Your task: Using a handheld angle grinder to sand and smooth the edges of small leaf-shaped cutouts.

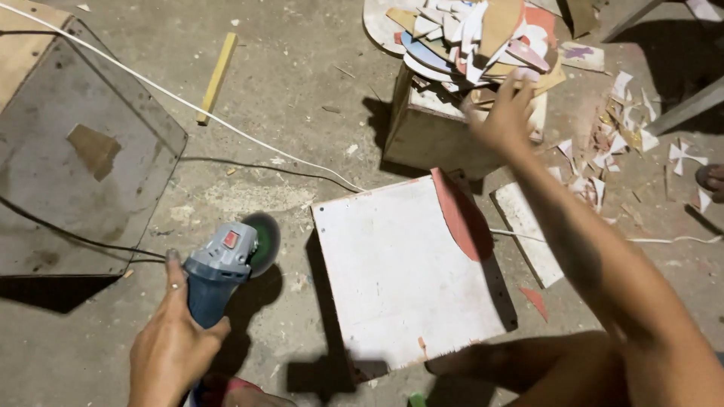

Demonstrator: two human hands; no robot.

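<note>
The left hand (172, 343) clenched its fingers around a grinder (226, 264) above the floor (302, 60). The right hand (504, 117) reached loosely into a scrap pile (467, 38), past a white board (400, 264) and red offcut (456, 215) between them.

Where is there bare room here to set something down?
The white board is bare left of the red curved piece. Open floor lies between yellow stick and box. Crowded: the scrap pile by the right hand, and the offcuts.
</note>
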